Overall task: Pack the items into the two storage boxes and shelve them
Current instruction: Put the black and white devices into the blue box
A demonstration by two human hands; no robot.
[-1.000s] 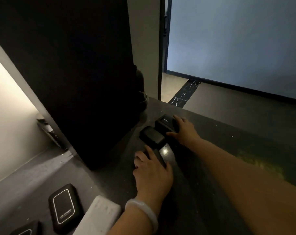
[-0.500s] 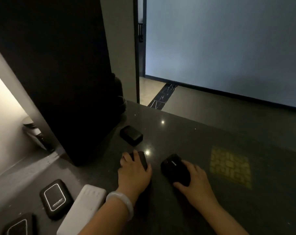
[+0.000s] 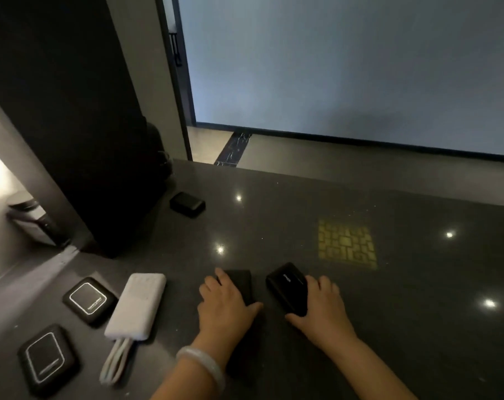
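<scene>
Low centre of the frame: left hand (image 3: 226,306) lying palm-down over a flat black power bank (image 3: 242,282), fingers curled over its left edge and thumb stretched along its near right corner, gripping it against the dark countertop (image 3: 418,327). Pale bangle (image 3: 203,362) round that wrist. Just to the right: right hand (image 3: 321,308) wrapped round the near end of a thicker black power bank (image 3: 286,285), thumb under its near corner, fingers curled along its right side, small white lettering on top of the casing. Both packs flat on the counter, near each other but apart. Further left, lower left of the frame: a white power bank (image 3: 136,306) lying at a slant with a looped white cable (image 3: 115,363) trailing from its near end; beside it a black square pack (image 3: 89,300) with a white outline, and a second one like it (image 3: 47,360) nearer the bottom left corner. Upper centre-left: a small black case (image 3: 187,204) alone on the counter, well apart from the hands, close to the foot of a tall dark panel (image 3: 71,111). Right of centre: a yellowish patterned patch of light (image 3: 347,243) and several bright ceiling-light reflections on the stone. No storage box identifiable anywhere in view.
</scene>
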